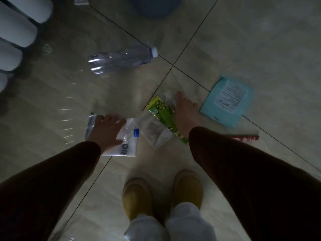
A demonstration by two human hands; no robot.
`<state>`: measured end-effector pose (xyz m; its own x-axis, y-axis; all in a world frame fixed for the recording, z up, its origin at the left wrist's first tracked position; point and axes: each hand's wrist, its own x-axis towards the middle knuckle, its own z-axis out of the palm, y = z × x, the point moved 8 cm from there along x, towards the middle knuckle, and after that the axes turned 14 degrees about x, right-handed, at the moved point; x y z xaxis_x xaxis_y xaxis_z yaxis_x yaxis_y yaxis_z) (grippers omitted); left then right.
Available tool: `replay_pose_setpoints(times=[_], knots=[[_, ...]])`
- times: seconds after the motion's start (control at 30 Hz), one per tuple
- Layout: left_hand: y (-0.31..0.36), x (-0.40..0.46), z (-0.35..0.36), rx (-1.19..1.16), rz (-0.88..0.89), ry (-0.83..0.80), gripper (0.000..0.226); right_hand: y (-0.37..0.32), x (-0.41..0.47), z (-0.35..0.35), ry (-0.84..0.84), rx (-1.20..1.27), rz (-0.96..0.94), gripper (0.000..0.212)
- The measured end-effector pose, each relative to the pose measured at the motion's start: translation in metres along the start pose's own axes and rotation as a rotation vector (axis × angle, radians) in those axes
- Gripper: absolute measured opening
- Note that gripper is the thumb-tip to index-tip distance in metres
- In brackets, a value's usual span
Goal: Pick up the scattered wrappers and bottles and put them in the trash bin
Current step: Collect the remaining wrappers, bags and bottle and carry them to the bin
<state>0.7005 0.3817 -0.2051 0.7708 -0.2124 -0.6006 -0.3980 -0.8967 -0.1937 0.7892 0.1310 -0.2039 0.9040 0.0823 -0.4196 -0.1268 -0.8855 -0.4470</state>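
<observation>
I am bent over the tiled floor (243,40), both arms in dark sleeves reaching down ahead of my yellow slippers (137,197). My left hand (107,131) lies spread, fingers splayed, on a white plastic wrapper (127,146) with dark lettering; a small blue bottle cap (136,133) shows just beside my thumb, though whether a bottle lies there under the plastic I cannot tell. The hand presses flat and has not closed on anything. My right hand (185,112) is down on the floor with fingers extended, its inner edge touching a green snack wrapper (161,115); whether it has any grip on it I cannot tell. A clear plastic wrapper (154,131) lies against the green one, between my two hands. Beyond my right hand sits a light blue packet (227,101) with a white printed label, and near my right sleeve a red wrapper (246,137) pokes out. Farther off, a clear plastic bottle (121,60) lies on its side, white cap toward the tile joint. The blue trash bin (154,6) (only its lower part shows) stands at the far edge of the floor, well apart from everything. White rounded shapes (19,28) line the left edge.
</observation>
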Motion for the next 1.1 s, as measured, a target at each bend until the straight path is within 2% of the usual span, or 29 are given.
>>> replay_pose_setpoints(times=[0.07, 0.13, 0.17, 0.27, 0.43, 0.53, 0.63, 0.77, 0.87, 0.97, 1.1], knots=[[0.003, 0.001, -0.012, -0.069, -0.034, -0.009, 0.084, 0.015, -0.014, -0.004, -0.018, 0.102, 0.098, 0.05], [0.003, 0.002, -0.027, -0.171, -0.085, -0.025, 0.094, 0.033, -0.026, -0.007, -0.063, 0.155, 0.178, 0.03], [0.003, 0.002, -0.033, -0.222, -0.104, -0.036, 0.092, 0.042, -0.033, -0.009, -0.091, 0.191, 0.221, 0.022], [0.013, 0.005, -0.049, -0.272, -0.059, -0.081, 0.076, 0.064, -0.051, -0.022, -0.084, 0.309, 0.294, 0.021], [0.043, 0.012, -0.074, -0.27, 0.034, -0.101, 0.074, 0.109, -0.09, -0.051, -0.054, 0.416, 0.375, 0.021], [0.062, 0.017, -0.087, -0.293, 0.055, -0.085, 0.069, 0.146, -0.113, -0.068, -0.044, 0.309, 0.361, 0.031], [0.082, 0.025, -0.093, -0.311, 0.086, -0.066, 0.065, 0.178, -0.121, -0.08, 0.005, 0.091, 0.347, 0.043], [0.102, 0.041, -0.09, -0.33, 0.124, -0.025, 0.065, 0.202, -0.11, -0.071, 0.008, -0.13, 0.303, 0.046], [0.109, 0.049, -0.084, -0.348, 0.132, 0.002, 0.064, 0.208, -0.104, -0.055, 0.041, -0.139, 0.302, 0.042], [0.109, 0.05, -0.084, -0.359, 0.119, 0.007, 0.064, 0.202, -0.11, -0.042, 0.065, -0.028, 0.297, 0.029], [0.105, 0.042, -0.094, -0.386, 0.11, -0.015, 0.066, 0.197, -0.119, -0.043, -0.019, 0.038, 0.342, 0.021]])
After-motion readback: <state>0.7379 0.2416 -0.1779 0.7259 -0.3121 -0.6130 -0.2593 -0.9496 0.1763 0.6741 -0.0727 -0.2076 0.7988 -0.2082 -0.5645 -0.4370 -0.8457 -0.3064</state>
